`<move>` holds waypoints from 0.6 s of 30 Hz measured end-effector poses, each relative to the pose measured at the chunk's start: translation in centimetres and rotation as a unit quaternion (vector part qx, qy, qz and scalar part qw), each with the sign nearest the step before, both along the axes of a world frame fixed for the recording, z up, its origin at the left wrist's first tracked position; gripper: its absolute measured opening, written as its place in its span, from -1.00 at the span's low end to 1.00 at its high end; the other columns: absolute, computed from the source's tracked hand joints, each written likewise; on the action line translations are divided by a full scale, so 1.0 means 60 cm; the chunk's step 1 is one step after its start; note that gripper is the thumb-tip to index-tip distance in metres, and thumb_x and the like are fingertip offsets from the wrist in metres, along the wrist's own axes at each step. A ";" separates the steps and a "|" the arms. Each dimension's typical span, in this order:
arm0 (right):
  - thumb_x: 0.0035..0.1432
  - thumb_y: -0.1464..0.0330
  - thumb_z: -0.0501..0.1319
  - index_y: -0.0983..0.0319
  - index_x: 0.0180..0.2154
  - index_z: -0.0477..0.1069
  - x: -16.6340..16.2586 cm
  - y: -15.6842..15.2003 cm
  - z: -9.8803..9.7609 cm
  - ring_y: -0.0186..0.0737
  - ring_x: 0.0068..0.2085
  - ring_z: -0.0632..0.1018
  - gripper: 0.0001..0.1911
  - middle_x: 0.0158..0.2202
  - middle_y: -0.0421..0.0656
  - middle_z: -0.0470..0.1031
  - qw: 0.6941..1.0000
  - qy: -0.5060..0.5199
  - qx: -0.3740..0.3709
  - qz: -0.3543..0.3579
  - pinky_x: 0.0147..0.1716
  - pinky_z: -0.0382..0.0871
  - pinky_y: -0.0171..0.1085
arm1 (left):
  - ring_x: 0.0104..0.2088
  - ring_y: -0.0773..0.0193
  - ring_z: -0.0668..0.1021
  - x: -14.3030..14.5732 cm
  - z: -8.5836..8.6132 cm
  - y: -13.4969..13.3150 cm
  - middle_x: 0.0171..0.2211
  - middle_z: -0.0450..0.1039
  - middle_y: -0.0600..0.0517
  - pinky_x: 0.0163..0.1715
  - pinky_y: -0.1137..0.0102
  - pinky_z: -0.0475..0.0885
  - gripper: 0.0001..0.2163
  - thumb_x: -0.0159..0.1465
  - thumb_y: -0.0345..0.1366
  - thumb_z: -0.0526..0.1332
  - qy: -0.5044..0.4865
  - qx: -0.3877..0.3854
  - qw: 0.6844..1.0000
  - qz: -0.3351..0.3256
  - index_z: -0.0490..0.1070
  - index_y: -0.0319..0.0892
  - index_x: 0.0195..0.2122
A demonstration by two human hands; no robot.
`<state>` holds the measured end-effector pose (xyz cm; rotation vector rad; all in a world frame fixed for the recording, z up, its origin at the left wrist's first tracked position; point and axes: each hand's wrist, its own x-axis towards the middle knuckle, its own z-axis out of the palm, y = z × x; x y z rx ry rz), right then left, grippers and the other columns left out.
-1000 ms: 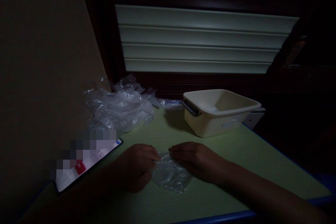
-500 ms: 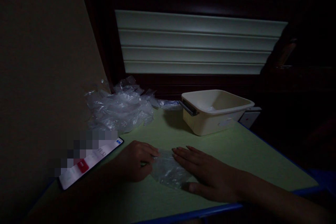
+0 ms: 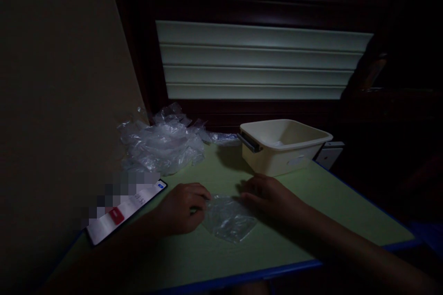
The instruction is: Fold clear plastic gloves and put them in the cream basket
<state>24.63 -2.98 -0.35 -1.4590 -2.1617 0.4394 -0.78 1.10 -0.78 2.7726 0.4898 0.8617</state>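
Note:
A small clear plastic bag [image 3: 230, 221] lies flat on the green table top [image 3: 187, 258], slightly wrinkled. My left hand [image 3: 185, 207] pinches its left edge between thumb and fingers. Over the bag's upper right corner hovers my right hand [image 3: 268, 193], its fingers loosely bent and the thumb apart from them. Nothing shows between those fingers, though the dim light blurs the tips. Behind the left hand is a heaped pile of crumpled clear plastic bags [image 3: 162, 143].
A cream plastic bin [image 3: 277, 159] with a dark handle stands at the back right, some clear plastic inside. A lit phone [image 3: 128, 214] lies at the left by the wall [image 3: 62, 78]. A white device [image 3: 328, 156] sits behind the bin. Blue edging [image 3: 263, 281] borders the table.
My right hand has lifted from lying flat on the bag and moved up and away, its fingers now bent. The left hand keeps its pinch on the bag's edge.

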 end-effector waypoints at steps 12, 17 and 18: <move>0.19 0.42 0.04 0.24 -0.35 0.30 -0.012 0.017 -0.023 -0.28 -0.38 0.39 -0.90 -0.38 -0.13 0.37 0.993 -0.037 0.090 0.061 -0.41 0.23 -0.33 | -0.13 0.20 0.44 0.012 -0.019 0.012 -0.15 0.40 -0.05 -0.08 0.34 0.33 -0.70 0.14 -0.28 0.20 -0.018 -0.137 0.978 0.158 0.38 -0.18 -0.08; 0.14 0.43 0.07 0.24 -0.39 0.27 -0.011 0.017 -0.018 -0.28 -0.43 0.39 -0.93 -0.43 -0.14 0.39 0.994 0.008 0.100 0.049 -0.46 0.21 -0.32 | -0.31 0.27 0.48 0.011 -0.020 0.019 -0.34 0.44 0.02 -0.26 0.43 0.36 -0.84 0.10 -0.28 0.24 -0.009 -0.191 0.973 0.129 0.46 -0.18 -0.29; 0.14 0.41 0.08 0.24 -0.37 0.28 -0.010 0.018 -0.019 -0.26 -0.41 0.40 -0.95 -0.41 -0.14 0.40 0.994 0.036 0.090 0.040 -0.45 0.23 -0.31 | -0.35 0.29 0.48 0.012 -0.020 0.021 -0.39 0.44 0.04 -0.30 0.45 0.36 -0.89 0.10 -0.31 0.22 -0.012 -0.193 0.973 0.122 0.47 -0.20 -0.35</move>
